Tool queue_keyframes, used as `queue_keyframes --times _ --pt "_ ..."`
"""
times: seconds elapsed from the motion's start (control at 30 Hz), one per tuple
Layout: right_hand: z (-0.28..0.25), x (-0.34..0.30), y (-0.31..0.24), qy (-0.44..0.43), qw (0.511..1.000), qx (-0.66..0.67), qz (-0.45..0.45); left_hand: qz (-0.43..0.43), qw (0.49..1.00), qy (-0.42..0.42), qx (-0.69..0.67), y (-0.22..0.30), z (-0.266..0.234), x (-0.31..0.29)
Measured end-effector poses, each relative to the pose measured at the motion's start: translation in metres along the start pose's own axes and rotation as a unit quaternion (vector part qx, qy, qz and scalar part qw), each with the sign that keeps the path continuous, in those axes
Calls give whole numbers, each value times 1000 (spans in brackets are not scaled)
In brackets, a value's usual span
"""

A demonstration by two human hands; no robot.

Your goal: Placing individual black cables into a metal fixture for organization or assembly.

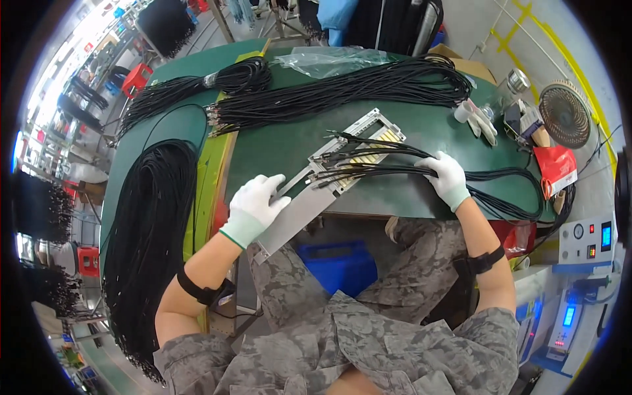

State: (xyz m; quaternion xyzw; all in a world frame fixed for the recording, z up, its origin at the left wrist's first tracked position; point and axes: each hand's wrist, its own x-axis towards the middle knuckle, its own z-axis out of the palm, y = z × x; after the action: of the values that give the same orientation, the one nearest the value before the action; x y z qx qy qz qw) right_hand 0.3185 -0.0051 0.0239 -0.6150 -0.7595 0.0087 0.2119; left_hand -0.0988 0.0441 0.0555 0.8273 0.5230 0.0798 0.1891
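Several black cables in right hand; metal frame beside left hand.

Head-worn fisheye, facing down, near above hands, green table.

Black cables partly hide the metal fixture beneath.
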Motion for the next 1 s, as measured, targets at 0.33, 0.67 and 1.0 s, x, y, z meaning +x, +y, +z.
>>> queue_keyframes --times 0.33,0.67,1.0 --pt "3 -10 -5 32 999 4 -13 38 991 -18 125 10 7 5" --pt "0 -1 -6 27 1000 1 -15 -74 997 -7 -7 40 57 -58" --pt "-19 17 -10 -74 995 58 -21 17 977 211 -23 29 42 -49"
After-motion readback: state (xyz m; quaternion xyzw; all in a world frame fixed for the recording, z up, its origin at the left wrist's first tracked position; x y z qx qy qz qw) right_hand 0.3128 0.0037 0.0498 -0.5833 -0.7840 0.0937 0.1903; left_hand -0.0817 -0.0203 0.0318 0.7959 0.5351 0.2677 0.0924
